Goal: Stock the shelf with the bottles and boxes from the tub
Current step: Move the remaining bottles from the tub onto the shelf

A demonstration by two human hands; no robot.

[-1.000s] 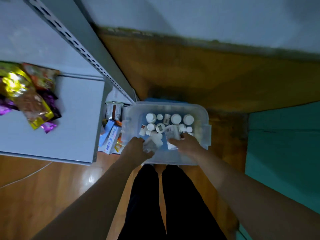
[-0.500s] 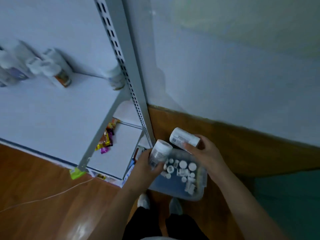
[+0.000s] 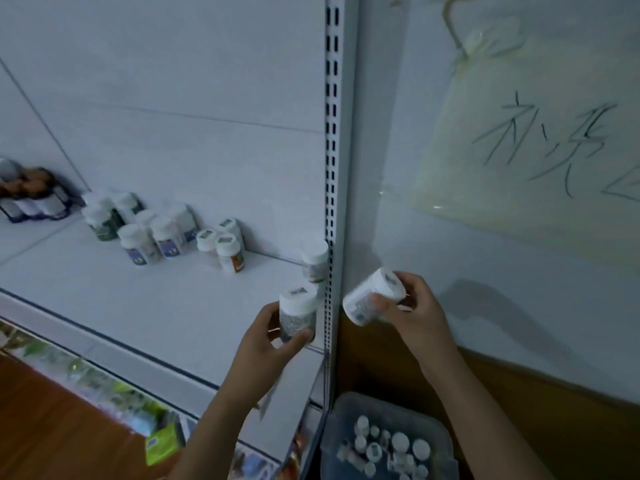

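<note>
My left hand (image 3: 268, 337) grips an upright white bottle (image 3: 297, 311) over the right end of the white shelf (image 3: 138, 306). My right hand (image 3: 412, 311) holds a second white bottle (image 3: 367, 299) tilted on its side, just right of the shelf's slotted upright (image 3: 332, 202). Another white bottle (image 3: 314, 261) stands on the shelf against that upright, just behind the left hand's bottle. The clear tub (image 3: 388, 441) sits on the floor below, with several small white bottles inside.
Several white bottles (image 3: 152, 233) stand grouped at the back of the shelf, with a dark pack of bottles (image 3: 31, 199) at far left. Lower shelves hold colourful packets (image 3: 114, 393). A white wall with a pale handwritten sheet (image 3: 540, 143) lies to the right.
Both hands have lifted a bottle each out of the tub and risen to shelf height. My view has swung up from the floor to the stocked shelf.
</note>
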